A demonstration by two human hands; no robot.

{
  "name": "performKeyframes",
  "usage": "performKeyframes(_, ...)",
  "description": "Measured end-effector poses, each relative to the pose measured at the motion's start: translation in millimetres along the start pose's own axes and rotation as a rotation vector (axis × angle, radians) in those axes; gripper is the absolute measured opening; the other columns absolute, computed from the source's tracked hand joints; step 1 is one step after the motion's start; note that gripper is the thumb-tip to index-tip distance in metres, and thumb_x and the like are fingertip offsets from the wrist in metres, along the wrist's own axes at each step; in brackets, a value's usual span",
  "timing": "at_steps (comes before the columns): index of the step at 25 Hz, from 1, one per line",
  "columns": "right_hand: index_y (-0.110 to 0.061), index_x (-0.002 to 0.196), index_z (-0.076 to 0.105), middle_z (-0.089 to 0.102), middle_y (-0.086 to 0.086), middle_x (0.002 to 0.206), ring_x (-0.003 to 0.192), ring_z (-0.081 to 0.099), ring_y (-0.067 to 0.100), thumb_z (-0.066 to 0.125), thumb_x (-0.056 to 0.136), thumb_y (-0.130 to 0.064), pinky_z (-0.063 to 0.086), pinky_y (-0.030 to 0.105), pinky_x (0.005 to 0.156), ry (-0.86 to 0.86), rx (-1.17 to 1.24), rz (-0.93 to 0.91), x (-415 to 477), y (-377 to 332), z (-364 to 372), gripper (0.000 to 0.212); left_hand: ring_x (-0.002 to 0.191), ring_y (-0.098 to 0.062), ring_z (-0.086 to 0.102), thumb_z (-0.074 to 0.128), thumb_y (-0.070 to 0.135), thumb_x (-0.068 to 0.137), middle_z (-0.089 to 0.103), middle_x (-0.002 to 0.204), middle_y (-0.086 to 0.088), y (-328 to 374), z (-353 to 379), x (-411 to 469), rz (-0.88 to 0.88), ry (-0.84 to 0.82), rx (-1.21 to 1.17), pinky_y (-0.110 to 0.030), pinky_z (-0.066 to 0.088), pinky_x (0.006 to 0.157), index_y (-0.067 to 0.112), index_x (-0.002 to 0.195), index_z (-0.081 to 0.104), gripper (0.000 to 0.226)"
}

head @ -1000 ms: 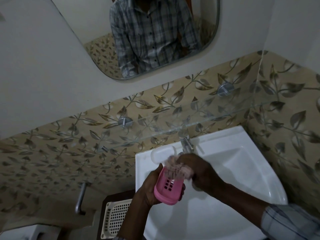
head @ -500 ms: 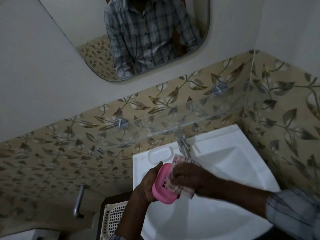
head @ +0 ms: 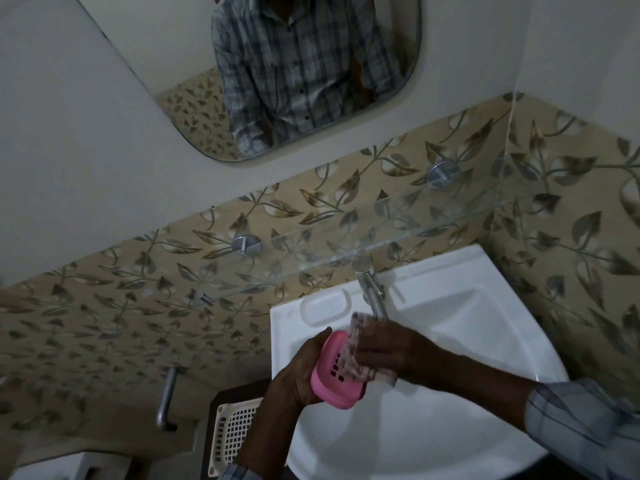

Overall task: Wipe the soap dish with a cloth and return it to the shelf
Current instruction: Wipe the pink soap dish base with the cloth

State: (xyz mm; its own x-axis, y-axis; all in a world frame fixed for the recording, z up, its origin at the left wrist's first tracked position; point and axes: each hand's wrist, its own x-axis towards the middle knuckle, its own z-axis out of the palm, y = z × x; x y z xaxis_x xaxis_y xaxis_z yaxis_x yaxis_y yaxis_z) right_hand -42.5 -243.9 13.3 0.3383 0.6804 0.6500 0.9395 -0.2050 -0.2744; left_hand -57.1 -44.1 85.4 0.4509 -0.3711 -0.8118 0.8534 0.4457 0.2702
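Over the left side of the white sink, my left hand (head: 294, 375) grips a pink plastic soap dish (head: 332, 382) from its left side, slotted bottom facing up and right. My right hand (head: 384, 348) presses a pale patterned cloth (head: 353, 351) against the dish's inner face; the cloth's edges stick out above and below my fingers. A glass shelf (head: 346, 251) runs along the leaf-patterned tiles above the sink, held by two round metal brackets, with nothing on it.
The white corner sink (head: 450, 306) has a chrome tap (head: 372, 292) and a moulded soap recess at its back. A mirror (head: 277, 64) hangs above. Below left are a cream perforated basket (head: 235, 438) and a metal pipe (head: 166, 396).
My right hand with the cloth slid down from the dish's top edge onto its inner face. The dish turned slightly in my left hand.
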Motion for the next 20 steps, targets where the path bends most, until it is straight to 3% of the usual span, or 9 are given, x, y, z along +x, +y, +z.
performKeyframes(3,-0.007,0.099,0.077,0.076,0.010,0.104,0.100,0.068,0.025,0.074,0.078,-0.004,0.053,0.036,0.096,0.072,-0.025,0.107,14,-7,-11,0.021,0.095,-0.044,0.057,0.045,0.048,0.091,0.062,0.104,-0.034,4,1,11,0.063,-0.020,-0.105,-0.055,0.057,0.077,-0.011,0.123,0.055,0.068)
performKeyframes(6,-0.014,0.083,0.072,0.074,0.003,0.083,0.080,0.067,0.021,0.061,0.069,-0.002,0.054,0.029,0.077,0.025,0.232,0.539,31,-52,0,0.022,0.098,-0.040,0.062,0.041,0.067,0.091,0.066,0.104,-0.028,1,3,28,0.307,0.154,0.005,-0.048,0.054,0.083,-0.003,0.123,0.058,0.080)
performKeyframes(8,-0.012,0.076,0.067,0.071,0.005,0.070,0.065,0.067,0.023,0.057,0.078,-0.003,0.053,0.031,0.063,0.146,0.549,1.008,53,-51,-8,0.013,0.092,-0.031,0.072,0.032,0.069,0.093,0.075,0.098,-0.017,-5,4,37,0.577,0.326,0.176,-0.038,0.058,0.073,0.006,0.115,0.068,0.076)
performKeyframes(10,-0.003,0.089,0.072,0.074,0.016,0.084,0.074,0.072,0.027,0.056,0.089,0.003,0.059,0.037,0.071,0.405,1.088,1.390,81,-24,-17,0.017,0.097,-0.020,0.075,0.022,0.060,0.099,0.079,0.103,-0.008,-17,10,44,0.801,0.250,0.264,-0.027,0.060,0.073,0.012,0.114,0.072,0.071)
performKeyframes(12,0.008,0.102,0.070,0.073,0.022,0.098,0.089,0.072,0.032,0.056,0.088,0.012,0.059,0.043,0.084,0.525,1.309,1.527,102,-5,-22,0.020,0.116,-0.024,0.067,0.019,0.052,0.097,0.067,0.129,-0.018,-28,14,49,0.903,0.094,0.243,-0.027,0.058,0.088,0.005,0.139,0.052,0.071)
performKeyframes(14,0.002,0.099,0.072,0.075,0.019,0.096,0.089,0.074,0.030,0.059,0.086,0.005,0.061,0.047,0.084,0.415,1.086,1.465,102,-7,-14,0.019,0.108,-0.022,0.071,0.022,0.054,0.093,0.067,0.127,-0.020,-26,5,50,0.924,0.080,0.262,-0.028,0.060,0.084,0.006,0.141,0.047,0.073)
performKeyframes(16,-0.012,0.091,0.073,0.077,0.008,0.090,0.084,0.074,0.019,0.061,0.082,-0.001,0.063,0.042,0.075,0.274,0.805,1.177,84,-24,-7,0.018,0.088,-0.020,0.077,0.025,0.066,0.089,0.077,0.107,-0.014,-15,-1,41,0.871,0.224,0.330,-0.032,0.062,0.067,0.013,0.123,0.063,0.074)
performKeyframes(18,-0.020,0.087,0.071,0.074,-0.001,0.086,0.082,0.069,0.011,0.064,0.074,0.002,0.060,0.034,0.070,0.094,0.632,0.804,60,-33,-7,0.026,0.090,-0.031,0.075,0.027,0.075,0.086,0.078,0.100,-0.017,3,-6,36,0.739,0.338,0.374,-0.040,0.061,0.071,0.011,0.113,0.069,0.081)
performKeyframes(20,-0.010,0.095,0.075,0.075,0.007,0.091,0.086,0.069,0.021,0.069,0.074,0.006,0.057,0.034,0.076,-0.052,0.407,0.489,45,-13,-17,0.028,0.098,-0.040,0.072,0.028,0.075,0.088,0.074,0.107,-0.025,15,-8,30,0.584,0.291,0.294,-0.048,0.060,0.081,0.005,0.112,0.069,0.085)
